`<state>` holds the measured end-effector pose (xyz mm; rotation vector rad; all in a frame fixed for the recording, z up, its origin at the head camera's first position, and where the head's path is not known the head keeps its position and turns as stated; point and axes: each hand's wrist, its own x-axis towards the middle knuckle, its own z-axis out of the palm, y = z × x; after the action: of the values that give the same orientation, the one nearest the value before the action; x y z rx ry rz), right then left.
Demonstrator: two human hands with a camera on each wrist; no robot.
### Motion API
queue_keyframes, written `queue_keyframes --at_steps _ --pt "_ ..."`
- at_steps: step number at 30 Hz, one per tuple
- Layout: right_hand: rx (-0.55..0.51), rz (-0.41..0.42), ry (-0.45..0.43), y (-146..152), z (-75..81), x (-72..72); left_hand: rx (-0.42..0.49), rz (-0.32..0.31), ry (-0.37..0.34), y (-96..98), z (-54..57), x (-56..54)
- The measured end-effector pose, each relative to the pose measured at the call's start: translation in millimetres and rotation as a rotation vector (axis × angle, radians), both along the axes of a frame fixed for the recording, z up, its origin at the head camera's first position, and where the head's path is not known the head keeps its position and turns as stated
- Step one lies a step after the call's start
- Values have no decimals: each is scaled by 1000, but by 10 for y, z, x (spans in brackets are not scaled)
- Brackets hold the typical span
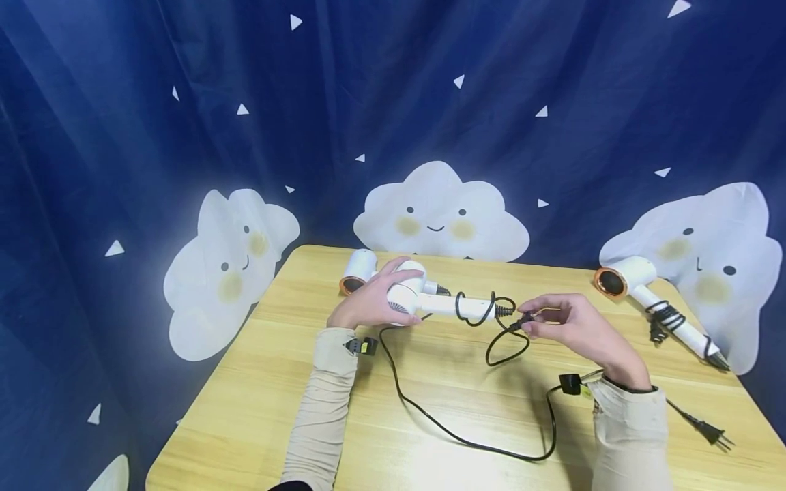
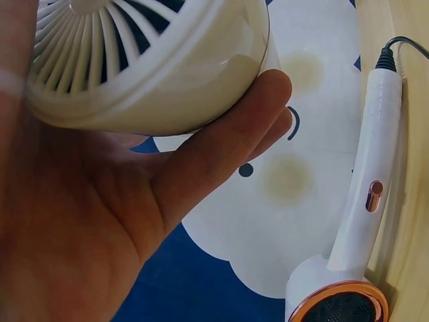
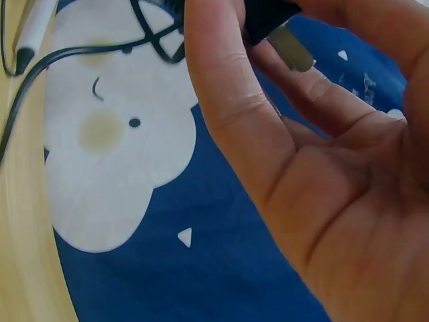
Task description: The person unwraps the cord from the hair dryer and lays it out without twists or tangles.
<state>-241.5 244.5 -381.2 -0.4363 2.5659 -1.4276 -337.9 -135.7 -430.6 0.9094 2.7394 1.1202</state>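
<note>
My left hand (image 1: 374, 300) grips the round head of a white hair dryer (image 1: 460, 305), its handle pointing right. Slatted vents on the back of that head fill the top of the left wrist view. A black cord (image 1: 506, 360) loops loosely around the handle and leads to my right hand (image 1: 577, 327). Between thumb and fingers, the right hand pinches the cord's plug (image 3: 268, 19), a metal prong (image 3: 293, 50) sticking out toward the palm. Just behind the left hand lies a second white hair dryer (image 2: 367, 168) with a copper-coloured ring, partly hidden in the head view.
At the right edge of the wooden table (image 1: 264, 409) lies a third white hair dryer (image 1: 641, 273), its cord wound around the handle. Another black cord (image 1: 473, 443) curves across the front and under my right wrist, ending at a two-prong plug (image 1: 709, 432). A blue curtain (image 1: 393, 102) hangs behind.
</note>
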Motion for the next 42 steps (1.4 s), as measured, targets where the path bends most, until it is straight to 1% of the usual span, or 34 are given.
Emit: queue_keyframes --at_steps 3,7,11,14,18,26,30,32,35,38,40,42 --pt "31 -13 10 52 -20 -6 1 -1 4 -3 10 3" --pt "26 -15 22 98 -54 -36 0 -5 3 -7 26 9" --pt "-1 -27 2 116 -103 -84 -4 -9 2 -7 37 14" --pt "-44 -41 -25 120 -138 -115 -7 -14 2 -5 35 11" --pt "-72 -58 -17 126 -164 -135 -6 -19 3 -4 25 3" --pt "-65 -172 14 89 -239 -196 -1 -16 -10 0 21 14" --pt "-80 -189 12 77 -281 -230 -9 -18 -8 3 19 22" --pt "-57 -200 2 73 -291 -239 -10 -16 -7 6 18 24" --pt "25 -228 -1 71 -301 -252 -11 -11 -7 13 22 30" --pt "110 -238 19 71 -316 -260 -6 -10 -13 19 28 36" --pt "123 -232 34 70 -331 -265 -8 -11 -13 21 33 41" --pt "97 -222 39 66 -347 -271 -11 -14 -13 24 39 44"
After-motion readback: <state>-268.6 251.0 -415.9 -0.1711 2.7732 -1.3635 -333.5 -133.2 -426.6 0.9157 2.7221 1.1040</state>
